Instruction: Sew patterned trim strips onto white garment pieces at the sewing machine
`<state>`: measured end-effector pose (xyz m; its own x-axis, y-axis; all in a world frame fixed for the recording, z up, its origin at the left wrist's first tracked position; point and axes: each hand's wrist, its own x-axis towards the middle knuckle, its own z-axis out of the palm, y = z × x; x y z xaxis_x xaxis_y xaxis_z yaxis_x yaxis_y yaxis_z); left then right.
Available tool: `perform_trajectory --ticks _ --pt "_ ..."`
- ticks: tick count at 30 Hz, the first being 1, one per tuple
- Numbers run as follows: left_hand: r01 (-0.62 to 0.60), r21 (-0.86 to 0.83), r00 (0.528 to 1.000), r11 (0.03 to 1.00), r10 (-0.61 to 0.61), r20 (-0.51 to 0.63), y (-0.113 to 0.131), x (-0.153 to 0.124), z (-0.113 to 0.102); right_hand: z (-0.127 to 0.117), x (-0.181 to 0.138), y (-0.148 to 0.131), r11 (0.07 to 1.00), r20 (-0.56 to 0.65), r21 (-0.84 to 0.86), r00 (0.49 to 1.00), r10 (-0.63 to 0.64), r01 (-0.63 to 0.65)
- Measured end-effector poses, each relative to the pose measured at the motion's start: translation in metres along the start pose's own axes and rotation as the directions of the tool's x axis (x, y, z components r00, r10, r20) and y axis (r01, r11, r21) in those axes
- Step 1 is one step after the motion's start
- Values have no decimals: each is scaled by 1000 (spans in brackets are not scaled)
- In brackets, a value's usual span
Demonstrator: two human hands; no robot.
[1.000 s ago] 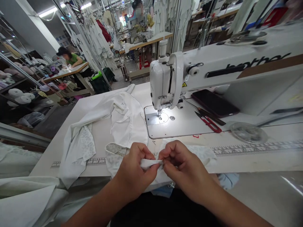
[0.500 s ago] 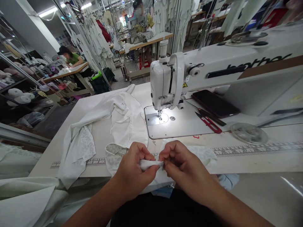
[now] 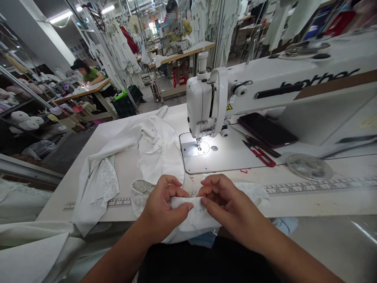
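Note:
Between my two hands, at the table's front edge, a white fabric piece (image 3: 196, 216) is stretched along its upper edge. My left hand (image 3: 165, 208) pinches that edge between thumb and fingers. A short way to the right, my right hand (image 3: 225, 200) pinches the same edge with thumb and forefinger. The lower part of the cloth hangs over the table edge towards my lap. Beyond my hands stands a white sewing machine (image 3: 206, 104), its needle area lit. A white garment with patterned parts (image 3: 159, 147) lies crumpled to the left of the machine's plate.
Red-handled thread snips (image 3: 260, 154), a dark pointed tool (image 3: 259, 143) and a black phone (image 3: 268, 129) lie right of the needle. Closer to me is a clear round disc (image 3: 309, 166). A printed ruler (image 3: 321, 185) runs along the table. Other people work at machines farther back.
The cloth edge, rolled between my fingers before, is now opened flatter. My left fingers have spread a little and more of the white fabric shows below my hands.

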<state>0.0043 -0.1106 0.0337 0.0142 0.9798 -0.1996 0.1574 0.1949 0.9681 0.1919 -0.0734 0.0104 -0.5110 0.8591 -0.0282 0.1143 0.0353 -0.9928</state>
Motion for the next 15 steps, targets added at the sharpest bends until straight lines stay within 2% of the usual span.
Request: perform_trajectory --ticks 4,10,13,15 --pt "64 -27 997 998 -63 39 3 1 -1 2 1 -3 1000 -30 30 1000 -7 8" --pt "63 -86 998 994 -65 -24 3 3 3 5 0 -3 995 -20 97 1000 0 2" --pt "79 -85 996 993 -82 -29 2 4 4 6 0 -1 999 -46 44 999 -20 22" --pt "80 -62 996 995 -82 -35 2 4 4 7 -2 -1 997 -88 -54 995 -51 46"
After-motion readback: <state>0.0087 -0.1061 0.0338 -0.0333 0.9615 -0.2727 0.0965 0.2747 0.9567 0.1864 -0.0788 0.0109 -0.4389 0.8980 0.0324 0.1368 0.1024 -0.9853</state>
